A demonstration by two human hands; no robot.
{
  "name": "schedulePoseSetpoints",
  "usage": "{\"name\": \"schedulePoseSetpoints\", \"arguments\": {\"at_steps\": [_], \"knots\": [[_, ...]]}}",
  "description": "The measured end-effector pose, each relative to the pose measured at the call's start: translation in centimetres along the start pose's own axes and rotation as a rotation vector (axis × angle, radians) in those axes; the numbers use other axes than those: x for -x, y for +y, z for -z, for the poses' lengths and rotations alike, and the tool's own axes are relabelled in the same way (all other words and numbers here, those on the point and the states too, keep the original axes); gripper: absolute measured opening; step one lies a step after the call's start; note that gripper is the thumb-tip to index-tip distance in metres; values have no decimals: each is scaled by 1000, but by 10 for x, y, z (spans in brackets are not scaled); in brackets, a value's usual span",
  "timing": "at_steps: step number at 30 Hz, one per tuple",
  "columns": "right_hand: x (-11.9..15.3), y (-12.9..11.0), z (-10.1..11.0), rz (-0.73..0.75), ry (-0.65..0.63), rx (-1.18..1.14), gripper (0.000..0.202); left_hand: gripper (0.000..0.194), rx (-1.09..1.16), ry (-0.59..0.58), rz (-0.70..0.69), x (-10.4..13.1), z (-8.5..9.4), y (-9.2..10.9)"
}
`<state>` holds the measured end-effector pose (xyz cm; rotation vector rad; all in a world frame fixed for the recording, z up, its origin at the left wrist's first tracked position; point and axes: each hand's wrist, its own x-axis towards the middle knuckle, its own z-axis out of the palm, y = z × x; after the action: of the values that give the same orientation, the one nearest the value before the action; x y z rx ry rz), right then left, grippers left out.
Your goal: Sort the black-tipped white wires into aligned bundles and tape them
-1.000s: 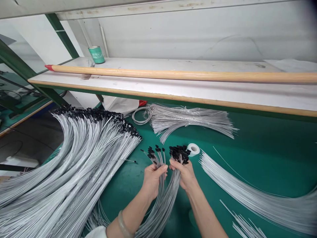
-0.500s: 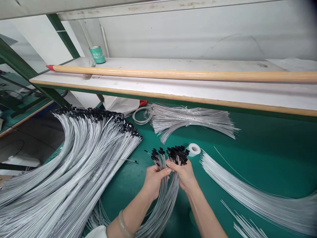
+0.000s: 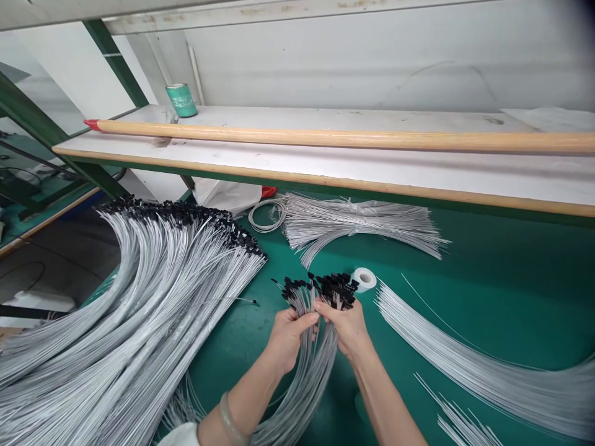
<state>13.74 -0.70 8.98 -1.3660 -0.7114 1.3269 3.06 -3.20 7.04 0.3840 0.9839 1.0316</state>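
My left hand [image 3: 289, 337] and my right hand [image 3: 348, 327] grip one bundle of thin silver wires [image 3: 307, 378] with black plastic tips [image 3: 325, 290] at the upper end. The two hands sit side by side just below the tips, thumbs almost touching. The bundle trails down toward me between my forearms. It is held a little above the green table [image 3: 488, 291].
A large fan of black-tipped wires [image 3: 139, 310] fills the left side. Plain silver wires [image 3: 488, 365] lie at the right, another sheaf [image 3: 357, 226] under the shelf. A white tape roll [image 3: 363, 279] is beside the tips. A wooden pole [image 3: 353, 139] and green can [image 3: 181, 100] rest on the shelf.
The two groups of black tips, apart a second ago, have been brought together into one cluster. My hands have closed up side by side.
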Motion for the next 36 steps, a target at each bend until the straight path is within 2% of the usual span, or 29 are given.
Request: {"name": "schedulePoseSetpoints", "arguments": {"at_steps": [6,11,15,19,22,28,32,36], "knots": [[1,-1,0,-10,14,-2,28,24,-68,41,-70,1,-1,-3],[1,-1,1,-54,-28,-23,27,25,-94,19,-97,4,-1,-1],[0,-2,1,-45,-8,-16,24,26,-125,-12,-106,4,0,-1],[0,-1,0,-109,-98,-53,23,24,-181,-46,-138,1,1,-2],[-1,0,0,-82,-118,-36,22,23,-203,-63,-146,0,2,-4],[-3,0,5,-16,-32,24,22,24,-137,81,-109,3,1,-6],[-5,2,6,-21,-42,18,23,23,-84,77,-118,3,1,-7],[-6,2,5,-25,-63,1,24,22,-113,133,-172,0,1,-7]]}}
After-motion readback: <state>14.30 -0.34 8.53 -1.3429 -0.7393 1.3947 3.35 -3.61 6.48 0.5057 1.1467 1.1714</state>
